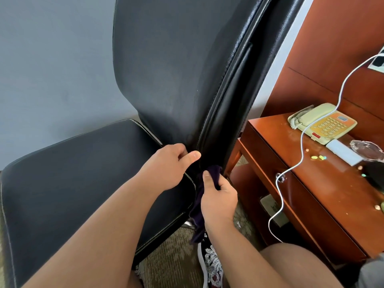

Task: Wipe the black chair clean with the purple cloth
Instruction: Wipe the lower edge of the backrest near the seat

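Grip: the right hand [218, 196] was clamped on the purple cloth [215, 173], thumb and curled fingers pinching a bunched upper part against the side edge of the backrest.
Brace: the left hand [169, 164] had its fingers curled round the lower edge of the backrest, thumb out, holding the black chair [176, 69].
Cloth: it sat low on the chair's right side seam, where backrest met seat; its loose tail hung past the seat corner toward the carpet [168, 256].
Handling: the cloth looked light, soft and limp, so it would likely fold and slide unless bunched into a pad under the fingers; best held as a wad, tail gathered in.
Chair: the smooth leather-like skin was probably slick under a cloth, and the chair might shift when pushed, so steadying it at the backrest edge seemed sound.
Surroundings: a wooden desk [332, 194] just right of the chair carried a telephone [324, 123] and a white cable [301, 151].
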A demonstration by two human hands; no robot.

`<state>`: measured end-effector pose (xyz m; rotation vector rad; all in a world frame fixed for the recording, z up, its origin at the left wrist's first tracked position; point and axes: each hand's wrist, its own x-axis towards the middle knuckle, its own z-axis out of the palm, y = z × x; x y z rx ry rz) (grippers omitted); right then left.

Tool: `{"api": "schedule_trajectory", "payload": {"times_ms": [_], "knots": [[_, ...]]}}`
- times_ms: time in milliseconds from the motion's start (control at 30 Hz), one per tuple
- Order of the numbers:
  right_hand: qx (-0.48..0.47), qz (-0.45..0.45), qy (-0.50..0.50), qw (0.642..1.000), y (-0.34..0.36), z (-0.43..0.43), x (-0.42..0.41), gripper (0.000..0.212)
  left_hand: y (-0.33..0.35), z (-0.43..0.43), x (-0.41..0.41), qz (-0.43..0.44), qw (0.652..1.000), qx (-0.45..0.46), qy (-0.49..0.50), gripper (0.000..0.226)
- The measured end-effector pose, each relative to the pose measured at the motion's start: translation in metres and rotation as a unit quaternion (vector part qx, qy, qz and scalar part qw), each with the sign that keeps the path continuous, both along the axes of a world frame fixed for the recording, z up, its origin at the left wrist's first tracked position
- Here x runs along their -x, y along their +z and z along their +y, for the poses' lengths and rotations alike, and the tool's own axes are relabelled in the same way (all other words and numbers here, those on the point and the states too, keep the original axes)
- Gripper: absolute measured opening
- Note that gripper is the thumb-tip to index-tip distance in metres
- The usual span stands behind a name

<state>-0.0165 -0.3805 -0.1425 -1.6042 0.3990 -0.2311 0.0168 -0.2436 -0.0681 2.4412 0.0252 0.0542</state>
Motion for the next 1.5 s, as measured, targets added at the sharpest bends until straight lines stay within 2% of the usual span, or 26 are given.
{"api": "schedule_trajectory", "payload": {"times_ms": [133,300,433,567,833,967,1067,1167,1300,1400,1500], "knots": [[0.084,-0.099,0.025,0.991,0.018,0.010,0.011,0.022,-0.001,0.001,0.000,0.001,1.000,0.018,0.017,0.051],[0.121,-0.185,0.043,0.974,0.033,0.012,0.012,0.013,-0.001,0.002,-0.003,0.002,0.999,0.049,0.023,0.044],[0.182,-0.235,0.063,0.953,0.026,0.003,0.008,0.012,0.000,0.005,-0.006,0.004,0.999,0.051,0.015,0.048],[0.201,-0.201,0.065,0.956,0.004,-0.005,0.001,0.017,0.000,0.004,-0.005,0.003,0.998,0.055,0.019,0.056],[0.157,-0.100,0.052,0.981,-0.017,-0.007,0.000,0.015,0.002,0.002,-0.002,0.014,0.999,0.045,0.025,0.056],[0.140,-0.109,0.042,0.983,-0.010,-0.008,-0.002,0.011,0.002,0.001,-0.002,0.014,0.999,0.038,0.027,0.056],[0.132,-0.151,0.035,0.979,0.000,-0.005,0.000,0.005,0.002,0.002,-0.004,0.014,0.999,0.039,0.028,0.053],[0.134,-0.206,0.040,0.968,0.011,0.001,0.001,0.011,0.002,0.002,-0.005,0.013,0.998,0.050,0.026,0.049],[0.108,-0.212,0.049,0.970,0.012,0.001,0.000,0.013,0.002,0.001,-0.004,0.013,0.998,0.053,0.025,0.049],[0.069,-0.167,0.042,0.983,0.002,-0.002,-0.001,0.006,0.002,0.001,-0.003,0.015,0.998,0.049,0.028,0.052],[-0.020,-0.020,-0.001,1.000,-0.013,-0.007,-0.005,0.005,0.003,0.001,-0.002,0.022,0.998,0.055,0.027,0.056]]}}
